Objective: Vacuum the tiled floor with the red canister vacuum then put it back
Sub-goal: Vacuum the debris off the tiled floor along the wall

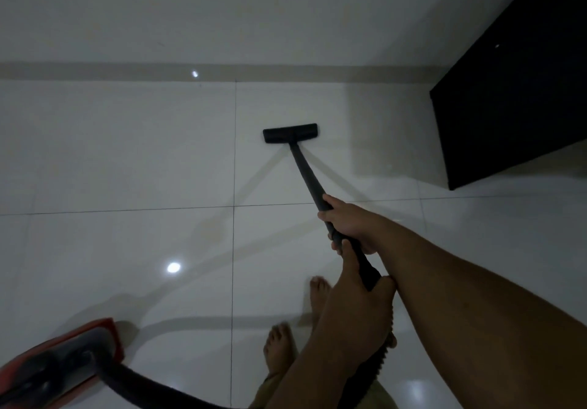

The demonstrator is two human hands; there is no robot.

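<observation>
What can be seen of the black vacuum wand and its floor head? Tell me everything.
The black vacuum wand is a slim, matte, plastic-looking tube, slanting from the hands down to a flat rectangular floor head resting on the glossy white tiled floor short of the wall. The right hand grips it midway; the left hand holds its lower end, where a ribbed black hose continues toward the red canister.

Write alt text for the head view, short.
Both hands grip a black vacuum wand, right hand ahead of left hand, its floor head flat on glossy white tiles. The red canister sits lower left; bare feet below, dark cabinet upper right.
</observation>
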